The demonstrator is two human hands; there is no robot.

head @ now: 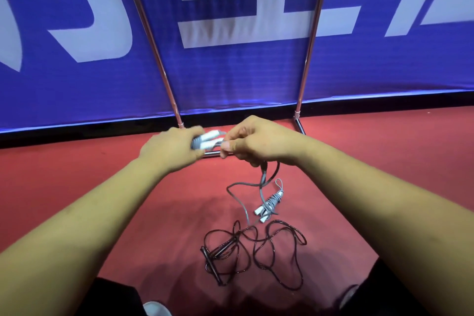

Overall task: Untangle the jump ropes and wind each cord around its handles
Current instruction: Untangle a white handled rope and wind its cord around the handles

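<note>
Above the red floor [77,174], the left hand [169,147] is gripping two white handles [210,140], and the right hand [256,141] is pinching their grey cord [263,179], probably winding it. Nearer, one grey rope [270,202] is lying wound up. The black rope [256,251] is lying loose, still waiting. No box is showing.

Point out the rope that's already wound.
The grey bundle on the floor; the black rope lies loose, and the left hand grips the other grey rope.
</note>
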